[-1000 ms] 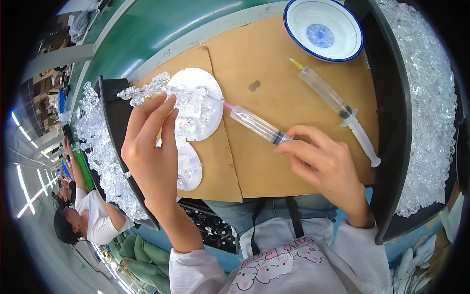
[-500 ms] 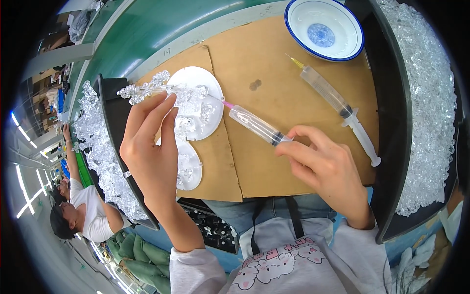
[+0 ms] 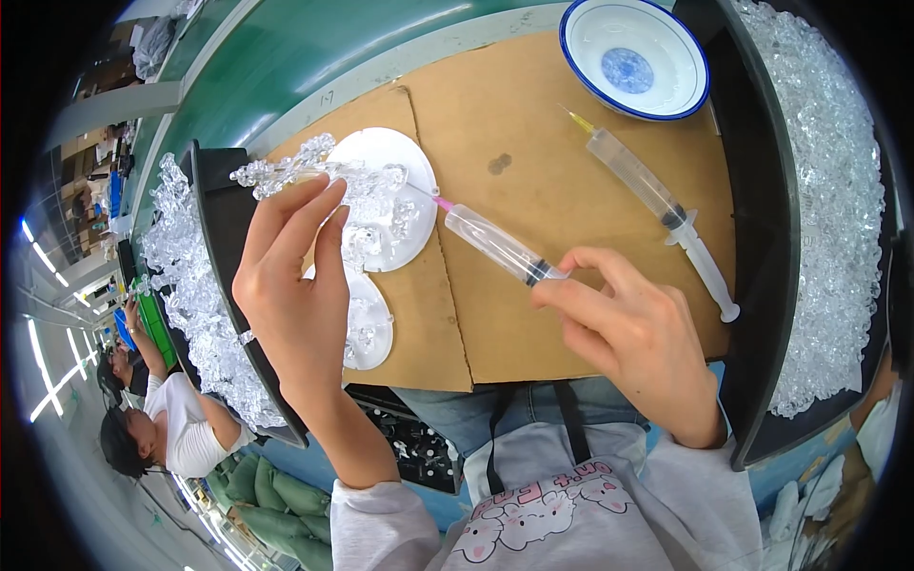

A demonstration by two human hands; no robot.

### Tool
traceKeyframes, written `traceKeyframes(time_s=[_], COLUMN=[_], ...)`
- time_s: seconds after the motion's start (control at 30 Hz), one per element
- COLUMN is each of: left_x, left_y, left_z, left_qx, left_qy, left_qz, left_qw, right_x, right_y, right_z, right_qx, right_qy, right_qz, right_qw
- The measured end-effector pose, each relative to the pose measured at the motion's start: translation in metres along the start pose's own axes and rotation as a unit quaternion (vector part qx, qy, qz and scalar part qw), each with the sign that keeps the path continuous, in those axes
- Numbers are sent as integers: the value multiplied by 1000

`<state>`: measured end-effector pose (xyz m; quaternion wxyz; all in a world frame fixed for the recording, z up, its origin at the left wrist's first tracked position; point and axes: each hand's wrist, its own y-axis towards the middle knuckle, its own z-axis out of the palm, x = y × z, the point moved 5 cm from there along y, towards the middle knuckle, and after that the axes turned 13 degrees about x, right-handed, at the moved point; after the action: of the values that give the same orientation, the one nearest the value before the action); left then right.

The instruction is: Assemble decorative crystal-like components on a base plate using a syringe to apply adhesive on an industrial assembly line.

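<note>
Cardboard sheet (image 3: 571,181) (brown) carries bowl (image 3: 636,57), spare syringe (image 3: 657,205).

A: Left hand (image 3: 295,285) over the left side of the cardboard sheet (image 3: 533,190), pinching a branched crystal piece (image 3: 286,171) above the round plate (image 3: 390,195). Second small plate (image 3: 367,324) just nearer the body, half under that hand.

B: And on the right?

A: Right hand (image 3: 628,333) near the front edge, gripping a syringe (image 3: 500,247), tip aimed left, reaching the piece over the plate. Spare syringe (image 3: 652,195) lying farther right, well apart. Bowl (image 3: 636,57) at the far right corner. Trays of clear bits flanking both sides: left tray (image 3: 214,285), right tray (image 3: 819,209).
</note>
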<state>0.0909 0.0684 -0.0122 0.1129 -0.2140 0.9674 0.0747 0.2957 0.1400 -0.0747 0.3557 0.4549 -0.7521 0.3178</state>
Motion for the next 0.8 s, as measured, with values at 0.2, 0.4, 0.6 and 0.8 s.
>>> traceKeyframes(time_s=[0.2,0.4,0.6,0.8], left_x=[0,0,-3,-3], left_y=[0,0,0,2], left_z=[-1,0,-1,-1], left_qx=[5,13,16,19], left_qy=[-2,3,11,16], left_qz=[-4,-5,-2,3], left_qw=[1000,1000,1000,1000], right_x=[0,-1,-1,-2], right_y=[1,0,0,1], right_z=[1,1,1,2], right_qx=[1,-8,-9,-13], right_qy=[7,11,15,20], right_qz=[7,6,6,5], right_qw=[1000,1000,1000,1000])
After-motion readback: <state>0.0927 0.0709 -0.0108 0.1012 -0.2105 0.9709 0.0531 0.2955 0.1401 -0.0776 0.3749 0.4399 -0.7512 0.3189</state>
